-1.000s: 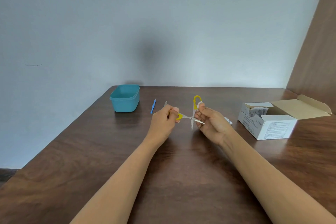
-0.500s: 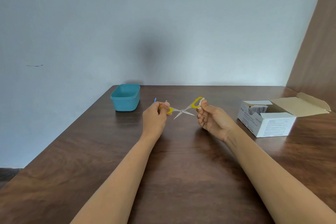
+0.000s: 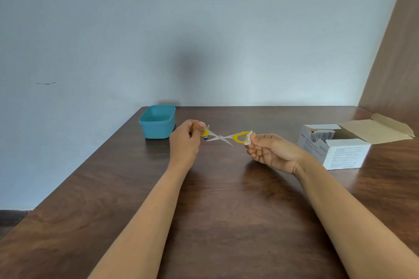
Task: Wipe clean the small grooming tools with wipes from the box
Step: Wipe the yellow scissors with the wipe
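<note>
Small scissors with yellow handles are held above the table, blades spread wide into an X. My left hand grips the left yellow handle loop. My right hand pinches a small white wipe against the right yellow handle loop. The open white box of wipes stands at the right, flap folded back, packets showing inside. A blue-tipped tool peeks out behind my left hand; most of it is hidden.
A teal plastic tub sits at the back left of the brown wooden table. A wooden panel rises at the right. The table's left edge runs diagonally toward me.
The scissors swung from a crossed, partly upright pose to lying level and spread wide. My hands moved apart, the left one further left. The wipe now sits on the right handle.
</note>
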